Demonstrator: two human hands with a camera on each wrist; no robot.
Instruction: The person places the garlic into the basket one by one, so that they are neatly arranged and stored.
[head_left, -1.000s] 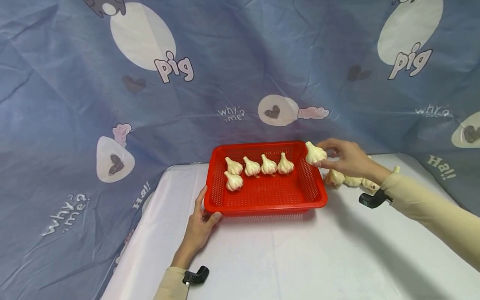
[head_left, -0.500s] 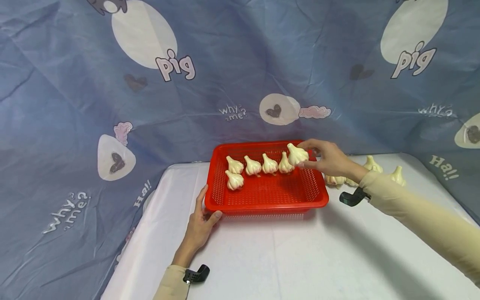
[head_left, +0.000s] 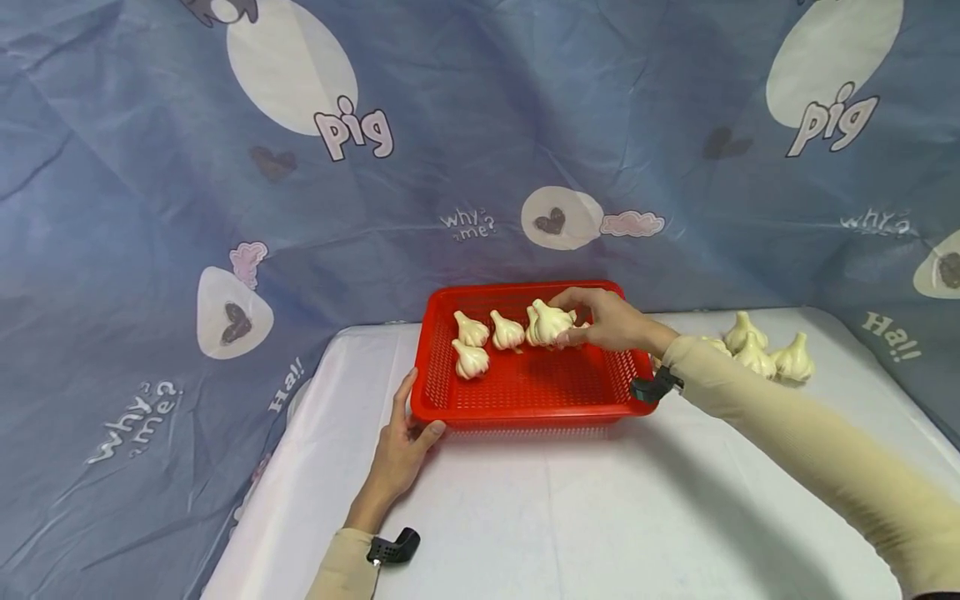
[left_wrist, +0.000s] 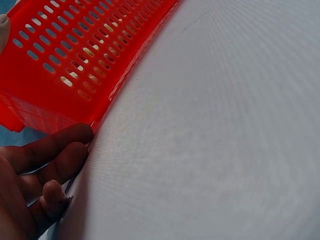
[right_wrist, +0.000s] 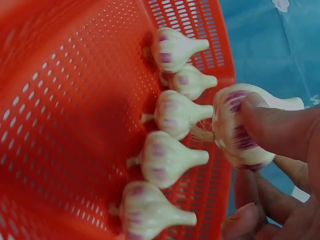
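Observation:
In the head view my right hand [head_left: 607,321] is over the back of the red plastic basket [head_left: 532,413], pinching a garlic bulb [head_left: 552,323] between thumb and fingers. The right wrist view shows this bulb [right_wrist: 237,127] above the others, roots towards the basket, stem away. Several garlic bulbs [head_left: 507,332] lie in a row along the back wall. One more bulb [head_left: 471,360] sits in front of the row at the left. My left hand [head_left: 401,454] holds the basket's near left corner, thumb at the front and index finger along the side; its lower fingers [left_wrist: 65,162] bend near the table.
To the right of the basket, several more garlic bulbs [head_left: 793,358] lie in a group, partly behind my right forearm. The white-covered table [head_left: 510,517] ends at a printed blue curtain [head_left: 450,150] close behind the basket.
My right hand has carried the garlic bulb leftward from the basket's right rim to above the back row. My left hand and the basket have stayed in place.

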